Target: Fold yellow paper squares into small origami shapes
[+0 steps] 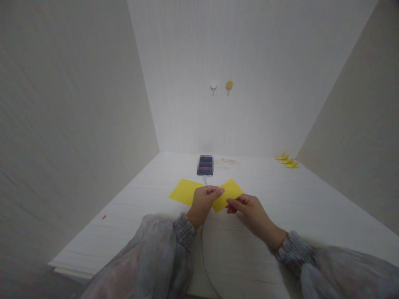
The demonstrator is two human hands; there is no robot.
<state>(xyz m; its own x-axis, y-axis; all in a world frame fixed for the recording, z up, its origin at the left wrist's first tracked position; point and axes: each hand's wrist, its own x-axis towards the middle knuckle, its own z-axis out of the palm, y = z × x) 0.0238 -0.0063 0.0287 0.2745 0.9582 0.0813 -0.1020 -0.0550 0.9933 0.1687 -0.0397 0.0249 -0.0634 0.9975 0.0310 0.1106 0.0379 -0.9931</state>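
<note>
A square of yellow paper point(230, 189) is held up between both hands above the table. My left hand point(203, 202) pinches its left side, thumb on the face toward me. At the lower right edge, my right hand point(247, 206) pinches the same square between thumb and fingers. Another yellow paper sheet point(184, 191) lies on the table to the left, partly hidden behind my left hand. I cannot tell whether the held square has a fold in it.
A phone point(205, 165) lies beyond my hands, its white cable point(203, 249) running toward me under them. Several folded yellow paper pieces point(287, 160) sit at the back right. Two round hooks point(229, 84) are on the back wall. A small red scrap point(104, 217) lies left on the white table point(140, 195).
</note>
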